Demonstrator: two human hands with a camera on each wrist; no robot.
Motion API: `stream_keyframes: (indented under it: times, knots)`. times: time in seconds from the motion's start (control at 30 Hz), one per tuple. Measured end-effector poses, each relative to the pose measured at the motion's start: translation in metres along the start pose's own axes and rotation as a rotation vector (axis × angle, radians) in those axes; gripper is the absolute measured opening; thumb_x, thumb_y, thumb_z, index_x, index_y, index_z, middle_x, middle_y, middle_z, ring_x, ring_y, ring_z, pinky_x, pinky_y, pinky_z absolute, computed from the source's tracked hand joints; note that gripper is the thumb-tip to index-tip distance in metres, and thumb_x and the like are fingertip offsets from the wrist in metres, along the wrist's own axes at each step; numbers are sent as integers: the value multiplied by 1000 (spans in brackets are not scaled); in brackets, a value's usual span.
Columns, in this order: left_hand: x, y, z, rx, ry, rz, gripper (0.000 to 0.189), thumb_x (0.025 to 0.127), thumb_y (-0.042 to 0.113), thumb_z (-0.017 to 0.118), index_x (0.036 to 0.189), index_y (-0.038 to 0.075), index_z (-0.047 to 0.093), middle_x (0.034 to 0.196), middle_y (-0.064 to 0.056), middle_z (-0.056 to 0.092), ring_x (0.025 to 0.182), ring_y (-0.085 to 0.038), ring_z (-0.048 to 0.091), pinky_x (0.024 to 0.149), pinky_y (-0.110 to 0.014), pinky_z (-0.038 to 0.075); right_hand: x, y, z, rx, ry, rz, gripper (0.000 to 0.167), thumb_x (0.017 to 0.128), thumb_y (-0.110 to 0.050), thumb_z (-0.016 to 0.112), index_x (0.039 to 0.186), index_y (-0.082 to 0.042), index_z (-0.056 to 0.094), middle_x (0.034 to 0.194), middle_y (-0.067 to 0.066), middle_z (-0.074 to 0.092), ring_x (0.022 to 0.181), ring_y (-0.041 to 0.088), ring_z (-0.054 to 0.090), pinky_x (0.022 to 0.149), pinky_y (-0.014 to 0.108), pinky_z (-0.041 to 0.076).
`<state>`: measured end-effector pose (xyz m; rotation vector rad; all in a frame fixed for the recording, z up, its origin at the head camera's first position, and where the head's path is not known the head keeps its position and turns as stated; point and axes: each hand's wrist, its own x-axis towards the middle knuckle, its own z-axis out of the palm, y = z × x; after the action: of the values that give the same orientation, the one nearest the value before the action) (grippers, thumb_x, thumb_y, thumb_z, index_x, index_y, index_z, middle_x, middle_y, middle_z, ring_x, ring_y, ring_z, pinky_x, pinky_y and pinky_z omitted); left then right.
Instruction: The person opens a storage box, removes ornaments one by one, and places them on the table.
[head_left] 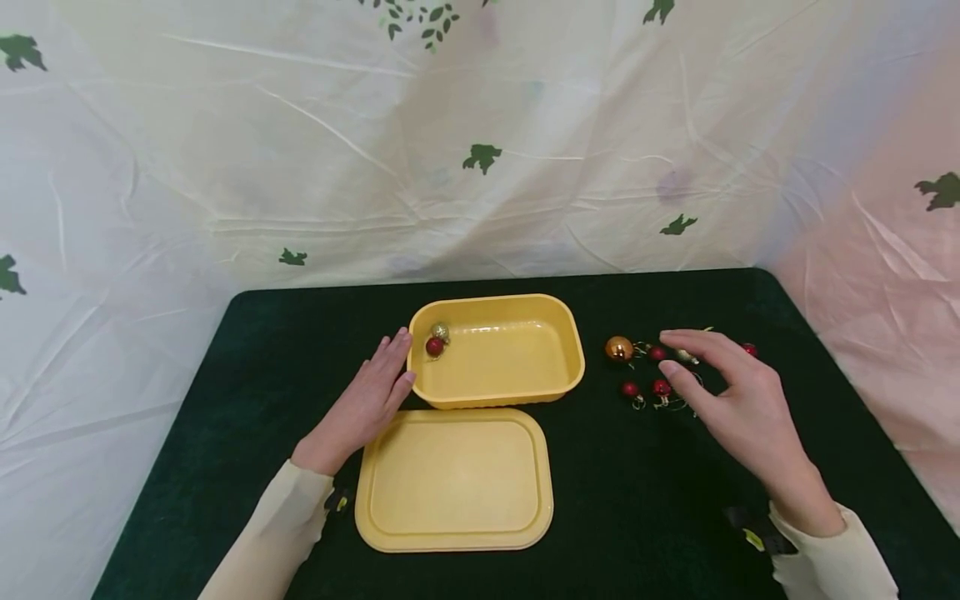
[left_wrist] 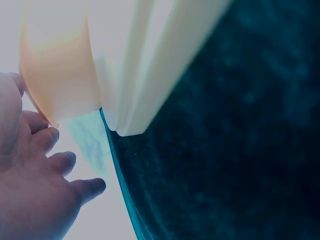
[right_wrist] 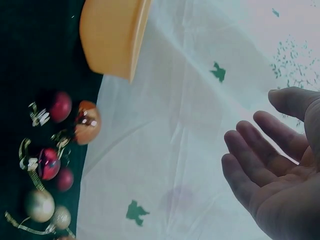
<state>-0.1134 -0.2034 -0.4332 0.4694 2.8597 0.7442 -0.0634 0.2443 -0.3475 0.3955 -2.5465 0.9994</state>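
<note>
A yellow plastic box stands upright with its top uncovered. A gold glitter bauble and a red bauble lie in its left end. My left hand rests straight fingers against the box's left side. Over the loose baubles at the right hovers my right hand, thumb and fingers apart and holding nothing. Below it are a copper bauble, several red baubles and, in the right wrist view, a pale gold bauble. In the head view, this hand hides part of the group.
A flat yellow lid lies on the dark green tabletop, just in front of the box. White cloth with green leaf shapes hangs behind and at both sides of the table. Gold strings trail from some baubles.
</note>
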Motion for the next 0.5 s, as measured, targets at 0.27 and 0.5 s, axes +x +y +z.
stream_keyframes:
  times: [0.27, 0.5]
  knots:
    - [0, 0, 0, -5, -1, 0, 68, 113, 41, 40, 168, 16, 9, 174, 0, 5, 160, -33, 5, 123, -63, 14, 11, -16, 10, 22, -37, -37, 31, 96, -12, 76, 126, -15, 73, 129, -1, 70, 119, -1, 57, 100, 5, 35]
    - [0, 0, 0, -8, -1, 1, 68, 113, 40, 41, 168, 15, 10, 174, -1, 6, 160, -33, 5, 123, -64, 14, 19, -28, 21, 42, -64, -77, 32, 95, -11, 77, 126, -15, 73, 129, -1, 69, 118, 16, 63, 98, 6, 39]
